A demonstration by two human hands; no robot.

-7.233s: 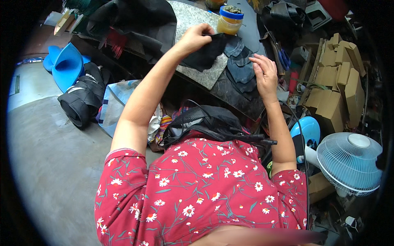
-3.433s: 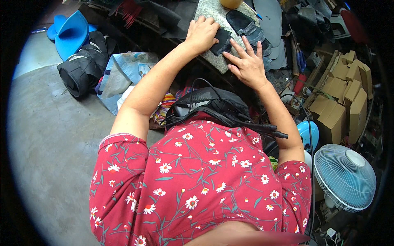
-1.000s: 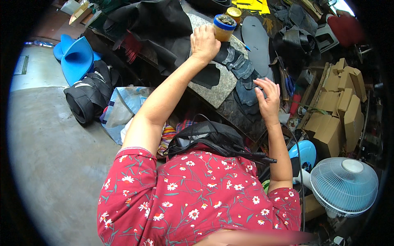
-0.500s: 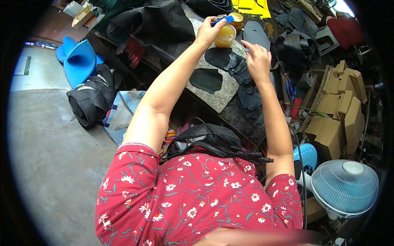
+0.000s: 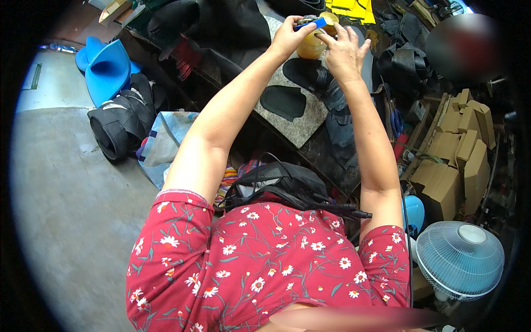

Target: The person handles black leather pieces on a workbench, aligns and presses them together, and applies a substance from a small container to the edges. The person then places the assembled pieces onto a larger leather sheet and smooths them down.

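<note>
I had the left hand [image 5: 289, 37] closed on a blue lid [image 5: 315, 24] at the top middle of the frame, gripping it by its edge, tilted, with a dark lump on it. The right hand [image 5: 344, 60] was just to its right, its outer fingers spread and its thumb and forefinger close together near the mouth of a clear jar [image 5: 311, 50]; I could not tell whether they pinched anything. The jar stood below the lid, at the far end of a speckled slab [image 5: 303, 131], with amber stuff inside. I judged the lid light and stiff, best held by its rim, and the jar heavier, smooth and perhaps slippery if smeared, so I would have taken it round the body. Nearer on the slab lay a black cut piece [image 5: 283, 102], which looked thin and soft enough to lift by one edge, and above it a rounded dark piece [image 5: 301, 73]. Overlapping dark pieces [image 5: 340, 126] ran down beside the slab under the right forearm. Farther out, a black sheet [image 5: 232, 36] draped at upper left of centre, yellow sheets [image 5: 355, 10] lay at the top, cartons [image 5: 440, 182] were stacked at the right, and a fan [image 5: 459, 260] stood at the lower right.
</note>
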